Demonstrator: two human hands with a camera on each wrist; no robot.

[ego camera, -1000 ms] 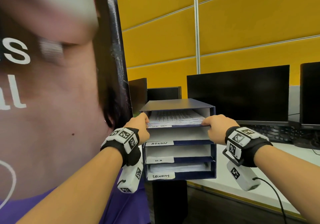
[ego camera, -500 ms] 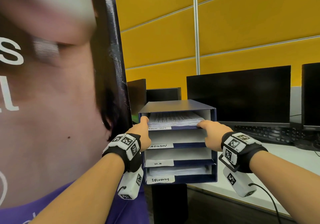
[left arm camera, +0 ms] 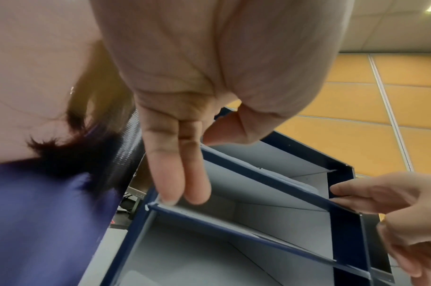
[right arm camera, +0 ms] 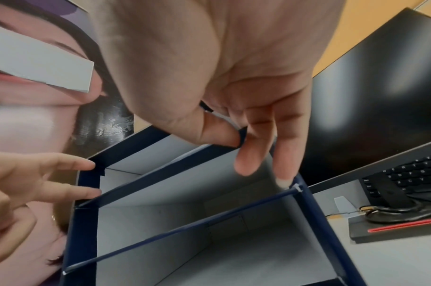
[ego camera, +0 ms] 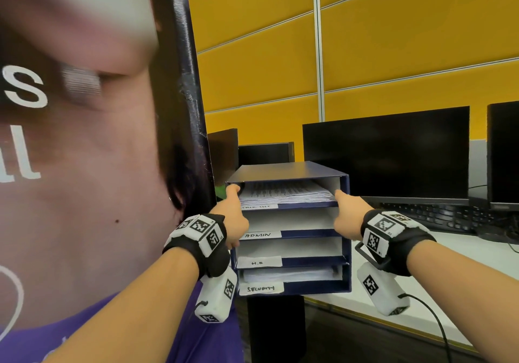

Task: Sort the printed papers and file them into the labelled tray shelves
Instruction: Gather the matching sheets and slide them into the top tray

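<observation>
White printed papers (ego camera: 283, 192) lie between left hand (ego camera: 234, 216) and right hand (ego camera: 346, 213).

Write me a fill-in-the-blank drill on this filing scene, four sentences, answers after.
1. The dark blue cardboard tray shelf unit has ___ shelves.
2. The thick stack of printed white papers lies on the ___ shelf.
3. The lowest handwritten white label reads ___.
4. The left hand and right hand flank that stack's ___ edge.

Answers: four; top; SECURITY; front
</observation>
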